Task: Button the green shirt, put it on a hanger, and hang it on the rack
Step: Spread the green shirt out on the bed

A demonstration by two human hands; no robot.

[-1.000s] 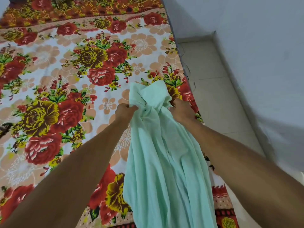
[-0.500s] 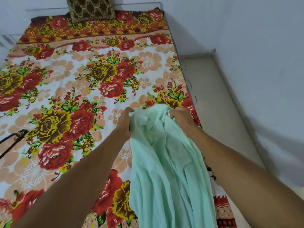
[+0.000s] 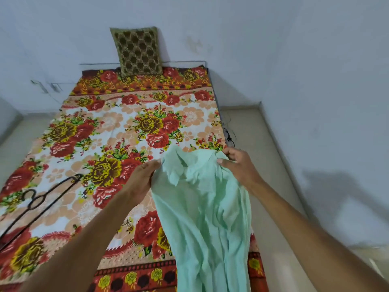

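We hold green shirt (image 3: 202, 207) by its top, left hand (image 3: 143, 178) and right hand (image 3: 240, 167), fingers (image 3: 231, 152) pinching cloth. Long axis runs toward us along bed (image 3: 105, 127) right side. Hanger (image 3: 37, 203) well left, nearer left hand.

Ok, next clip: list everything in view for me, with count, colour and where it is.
light green fabric shirt: one, light green, held up over the bed's near right part, hanging toward the camera
black wire hanger: one, black, lying on the sheet at the left
floral bed sheet: one, red, yellow and peach flowers on white, covering the bed
brown and gold patterned cushion: one, brown-gold, upright against the far wall
thin black cable: one, black, by the bed's right edge
tiled floor: one, pale beige, either side of the bed
painted wall: pale blue-grey, behind and right
left hand: one, holds the shirt's upper left edge
right hand: one, pinches its upper right edge
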